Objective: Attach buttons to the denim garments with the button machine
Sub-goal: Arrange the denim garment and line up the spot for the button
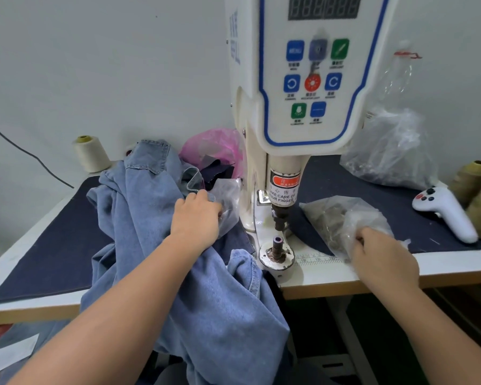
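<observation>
The button machine (311, 79) has a blue key marked "MENU" on its panel. A red sticker (285, 181) on its head says "WARNING", with "TAKE CARE OF YOUR FINGER" below (partly cut off). The ruler (317, 259) on the surface shows 18, 19, 20.

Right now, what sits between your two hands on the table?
In the head view, the button machine's lower die post on its round base stands between the left hand and right hand, below the punch.

Garment workshop: button machine (303, 107), thread cones (90, 154)

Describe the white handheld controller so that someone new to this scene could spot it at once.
Start at the button machine and go right across the dark cloth mat. The white controller lies near the table's right end, before the tan thread cones. Unlike the plastic bags nearby, it is rigid, with small buttons.
</observation>
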Action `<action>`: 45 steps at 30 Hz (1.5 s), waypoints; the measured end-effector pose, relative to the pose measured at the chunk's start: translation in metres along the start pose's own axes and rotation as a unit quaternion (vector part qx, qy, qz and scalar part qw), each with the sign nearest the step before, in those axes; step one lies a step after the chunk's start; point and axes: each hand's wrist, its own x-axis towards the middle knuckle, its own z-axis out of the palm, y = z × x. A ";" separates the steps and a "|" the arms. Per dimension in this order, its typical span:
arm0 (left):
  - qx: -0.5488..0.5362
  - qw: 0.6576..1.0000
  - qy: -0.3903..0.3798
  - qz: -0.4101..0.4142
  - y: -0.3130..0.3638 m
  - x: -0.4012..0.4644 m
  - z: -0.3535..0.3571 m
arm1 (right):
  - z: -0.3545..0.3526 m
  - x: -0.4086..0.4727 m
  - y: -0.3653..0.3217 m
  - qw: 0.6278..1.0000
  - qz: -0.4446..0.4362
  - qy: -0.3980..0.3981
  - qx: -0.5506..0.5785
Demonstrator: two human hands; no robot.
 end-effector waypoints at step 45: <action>-0.057 0.997 0.019 -0.037 0.010 0.014 0.012 | -0.020 -0.054 -0.058 0.839 -0.118 -0.070 0.526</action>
